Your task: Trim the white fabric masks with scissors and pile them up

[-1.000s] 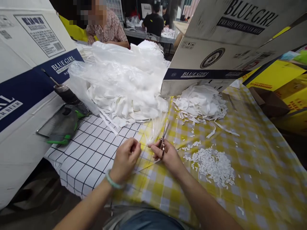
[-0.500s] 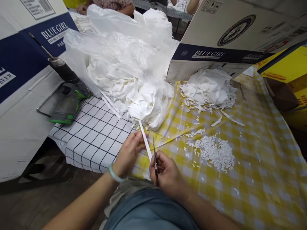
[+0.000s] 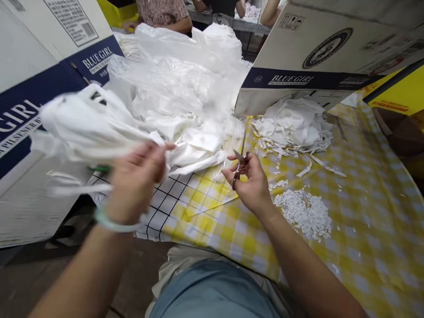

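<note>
My left hand (image 3: 137,181) is closed on a white cloth piece (image 3: 96,123) with straps. The cloth is lifted at the left and smeared by motion, so its exact kind is unclear. Fingers of my right hand (image 3: 253,185) are hooked round a pair of scissors (image 3: 239,167), blades pointing away from me and slightly parted. Between and beyond my hands lies a big heap of white cloth pieces (image 3: 198,139), partly under a clear plastic bag (image 3: 185,66). Beside my right forearm is a pile of small white snippets (image 3: 304,214).
Cartons stand at the left (image 3: 26,106) and right (image 3: 281,66). A smaller pile of strapped white pieces (image 3: 294,126) lies below the right carton. A yellow checked cloth (image 3: 364,221) covers the table. Across it, other people's arms (image 3: 179,22) show.
My left hand has taken hold of a white cloth piece and swung it up to the left, covering the drill. My right hand has moved forward and right with the scissors, off the strap.
</note>
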`<state>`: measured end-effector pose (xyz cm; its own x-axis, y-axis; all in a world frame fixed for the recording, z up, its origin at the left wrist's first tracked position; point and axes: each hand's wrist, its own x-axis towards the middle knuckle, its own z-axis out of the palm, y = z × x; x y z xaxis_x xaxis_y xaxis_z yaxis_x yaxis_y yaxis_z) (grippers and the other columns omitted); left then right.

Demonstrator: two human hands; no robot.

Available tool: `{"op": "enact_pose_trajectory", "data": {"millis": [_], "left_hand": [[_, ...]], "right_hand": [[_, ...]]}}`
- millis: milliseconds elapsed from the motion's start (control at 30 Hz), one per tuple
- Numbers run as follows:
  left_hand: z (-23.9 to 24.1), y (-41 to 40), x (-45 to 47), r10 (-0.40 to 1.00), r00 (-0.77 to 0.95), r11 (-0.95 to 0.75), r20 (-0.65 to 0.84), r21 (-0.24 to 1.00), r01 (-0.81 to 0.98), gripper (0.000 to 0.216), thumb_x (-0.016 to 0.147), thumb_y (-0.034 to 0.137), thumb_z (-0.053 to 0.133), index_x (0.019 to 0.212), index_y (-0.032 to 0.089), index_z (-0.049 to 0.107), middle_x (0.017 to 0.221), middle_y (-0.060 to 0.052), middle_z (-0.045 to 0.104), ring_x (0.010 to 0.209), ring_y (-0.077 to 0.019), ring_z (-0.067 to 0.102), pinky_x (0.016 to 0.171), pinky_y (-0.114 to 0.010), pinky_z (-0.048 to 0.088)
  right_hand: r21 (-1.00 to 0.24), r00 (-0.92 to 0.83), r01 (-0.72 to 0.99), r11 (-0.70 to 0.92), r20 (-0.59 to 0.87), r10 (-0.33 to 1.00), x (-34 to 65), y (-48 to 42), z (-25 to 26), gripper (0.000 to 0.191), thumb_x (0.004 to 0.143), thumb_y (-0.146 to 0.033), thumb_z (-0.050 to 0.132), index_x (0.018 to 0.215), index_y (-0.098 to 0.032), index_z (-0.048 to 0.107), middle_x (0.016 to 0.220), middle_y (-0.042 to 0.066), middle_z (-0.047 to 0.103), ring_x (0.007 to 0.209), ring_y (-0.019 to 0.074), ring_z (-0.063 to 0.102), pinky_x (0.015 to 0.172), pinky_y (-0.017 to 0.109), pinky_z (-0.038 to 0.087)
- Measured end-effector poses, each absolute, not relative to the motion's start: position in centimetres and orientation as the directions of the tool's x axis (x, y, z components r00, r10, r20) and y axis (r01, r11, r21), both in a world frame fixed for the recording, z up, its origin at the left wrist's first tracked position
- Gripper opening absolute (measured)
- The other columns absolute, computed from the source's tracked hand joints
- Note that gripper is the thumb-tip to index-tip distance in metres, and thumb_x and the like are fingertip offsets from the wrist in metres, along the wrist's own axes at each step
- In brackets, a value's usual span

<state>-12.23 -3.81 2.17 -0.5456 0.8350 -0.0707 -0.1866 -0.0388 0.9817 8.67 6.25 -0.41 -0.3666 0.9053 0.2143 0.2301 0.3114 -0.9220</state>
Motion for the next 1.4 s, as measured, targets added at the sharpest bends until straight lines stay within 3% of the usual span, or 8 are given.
{"op": "enact_pose_trajectory", "data": {"millis": [200,400,567,733,833,1133,1333,1400], "left_hand": [[-2.3,-6.4,-5.7,0.952,-0.235,0.186,-0.195,0.981,-0.059,0.030,0.092,0.040,0.059,0.105,0.017,0.074,0.058,0.003,0.046,0.053,-0.0087,0.039,0.051,-0.021,0.034],[2.3,-5.0,-3.4,0.991,0.134,-0.010,0.005,0.999,0.032,0.026,0.096,0.027,0.051,0.098,0.017,0.075,0.093,-0.006,0.073,0.089,-0.0183,0.065,0.084,-0.028,0.050],[3.8,-4.5,-2.0,0.907,0.395,-0.242,0.148,0.949,0.200,0.024,0.098,0.025,0.049,0.104,0.016,0.071,0.086,-0.005,0.073,0.078,-0.0154,0.066,0.074,-0.024,0.051],[-1.6,-6.3,-6.4,0.935,-0.038,-0.136,0.352,0.456,0.879,0.041,0.084,0.041,0.067,0.117,0.019,0.064,0.119,-0.016,0.064,0.110,-0.0335,0.058,0.093,-0.048,0.046],[-3.9,-5.0,-11.3,0.963,-0.008,-0.062,0.270,0.250,0.966,0.027,0.087,0.027,0.055,0.109,0.018,0.066,0.121,-0.015,0.063,0.110,-0.0326,0.057,0.090,-0.047,0.047],[-0.2,3.2,-23.0,0.869,-0.325,0.177,0.373,0.378,0.909,0.013,0.074,0.026,0.058,0.073,0.014,0.065,0.096,-0.009,0.067,0.101,-0.0246,0.058,0.094,-0.040,0.043],[0.0,-0.7,-15.6,0.753,-0.410,0.119,0.514,0.507,0.854,0.015,0.085,0.019,0.057,0.097,0.016,0.066,0.115,-0.003,0.057,0.121,-0.0256,0.047,0.110,-0.047,0.030],[0.1,-2.9,-10.1,0.837,-0.365,-0.099,0.408,0.768,0.633,0.016,0.089,0.027,0.059,0.099,0.016,0.066,0.106,-0.003,0.061,0.106,-0.0233,0.055,0.096,-0.042,0.042]], "right_hand": [[-0.961,-0.436,0.256,0.100,-0.023,0.899,10.6,4.1,-4.4,0.035,0.076,-0.035,0.075,0.101,-0.023,0.053,0.093,0.002,0.064,0.077,0.0142,0.059,0.074,0.030,0.050],[-0.955,-0.690,-0.164,-0.248,-0.069,0.721,10.1,3.4,-3.4,0.032,0.074,-0.038,0.078,0.086,-0.024,0.052,0.137,0.004,0.056,0.091,0.0153,0.061,0.077,0.030,0.051],[-0.891,-0.685,-0.295,-0.346,-0.055,0.726,8.2,5.1,-2.3,0.036,0.071,-0.047,0.076,0.078,-0.024,0.049,0.093,0.002,0.070,0.073,0.0155,0.062,0.064,0.028,0.052],[-0.951,-0.486,-0.295,-0.092,0.066,0.871,10.6,7.6,-1.2,0.037,0.061,-0.019,0.085,0.082,-0.024,0.055,0.083,-0.005,0.066,0.070,0.0106,0.060,0.062,0.020,0.049],[-0.937,-0.375,-0.345,0.058,0.194,0.907,12.3,7.7,0.9,0.031,0.065,-0.022,0.082,0.082,-0.025,0.057,0.081,-0.004,0.066,0.068,0.0115,0.059,0.057,0.021,0.047],[-0.843,-0.076,-0.345,0.413,0.464,0.883,12.7,5.7,5.5,0.033,0.071,-0.043,0.079,0.078,-0.026,0.051,0.075,-0.002,0.058,0.069,0.0154,0.057,0.064,0.027,0.050],[-0.978,-0.342,-0.200,0.055,0.122,0.932,11.7,4.8,1.7,0.033,0.068,-0.025,0.079,0.083,-0.027,0.050,0.088,-0.001,0.061,0.079,0.0155,0.059,0.071,0.028,0.050],[-0.992,-0.331,-0.124,0.022,0.062,0.942,11.0,4.2,0.4,0.033,0.067,-0.025,0.077,0.083,-0.026,0.048,0.088,0.000,0.061,0.082,0.0164,0.059,0.076,0.030,0.051]]}}
